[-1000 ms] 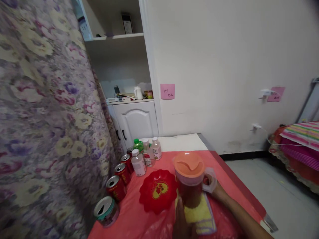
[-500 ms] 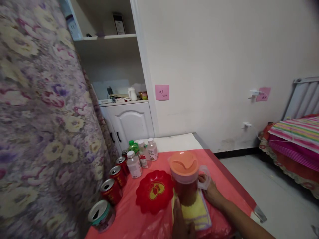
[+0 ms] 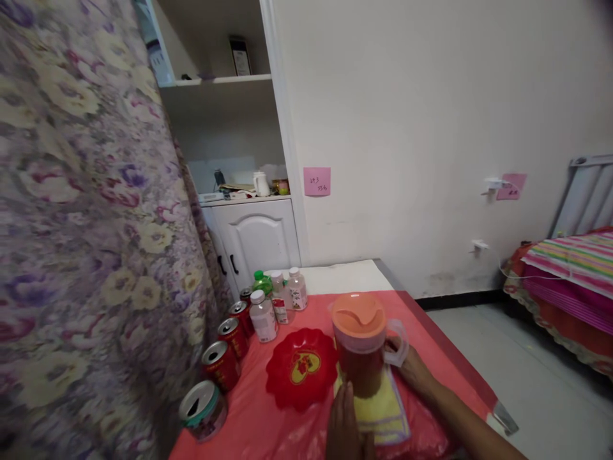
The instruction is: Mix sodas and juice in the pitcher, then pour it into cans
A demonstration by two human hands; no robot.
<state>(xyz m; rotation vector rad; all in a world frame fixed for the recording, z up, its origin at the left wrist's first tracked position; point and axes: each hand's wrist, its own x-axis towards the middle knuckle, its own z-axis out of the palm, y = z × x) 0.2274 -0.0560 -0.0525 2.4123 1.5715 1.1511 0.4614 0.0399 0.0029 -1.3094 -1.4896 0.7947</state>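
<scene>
A clear pitcher [image 3: 363, 367] with an orange lid and dark liquid inside stands upright on a folded yellow cloth [image 3: 383, 418]. My right hand [image 3: 412, 367] has its fingers wrapped round the pitcher's handle on the right. Low in the view, my left hand [image 3: 345, 421] is raised with fingers stretched out, close to the pitcher's base at the near left; whether it touches is unclear. Left of the pitcher lies a red scalloped plate [image 3: 280, 383] with a yellow heart pattern.
On the red table cover [image 3: 258, 425], several cans [image 3: 221, 366] line the left edge, with plastic bottles [image 3: 264, 317] behind them. A floral curtain [image 3: 96, 255] hangs at the left. A white cabinet [image 3: 261, 239] stands behind; a bed [image 3: 569, 287] is at the right.
The whole view has shifted slightly, with objects appearing a little further right. Both hands keep nearly the same places relative to the pitcher.
</scene>
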